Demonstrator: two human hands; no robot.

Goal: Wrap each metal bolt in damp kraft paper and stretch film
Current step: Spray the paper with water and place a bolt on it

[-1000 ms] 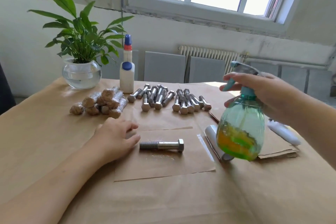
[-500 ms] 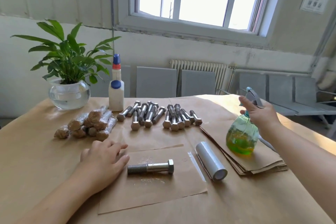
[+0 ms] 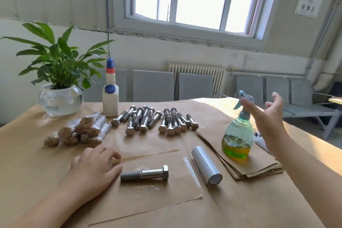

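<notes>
A single steel bolt (image 3: 145, 174) lies on a damp kraft paper sheet (image 3: 148, 201) in front of me, head to the right. My left hand (image 3: 93, 167) rests flat on the sheet's left part, fingertips just left of the bolt's thread. A green spray bottle (image 3: 237, 135) stands on a stack of kraft sheets (image 3: 259, 166) at the right. My right hand (image 3: 268, 116) hovers just right of the bottle, fingers spread, holding nothing. A roll of stretch film (image 3: 206, 164) lies between sheet and stack. Several bare bolts (image 3: 153, 120) and several wrapped bolts (image 3: 79, 132) lie further back.
A white glue bottle (image 3: 110, 94) with a blue cap and a plant in a glass bowl (image 3: 60, 98) stand at the back left. Kraft paper covers the table (image 3: 27, 163). Grey chairs (image 3: 296, 96) stand behind the table's far right edge.
My right hand set the spray bottle down on the paper stack and let go, now open beside it. My left hand stayed on the sheet. The view tilted up.
</notes>
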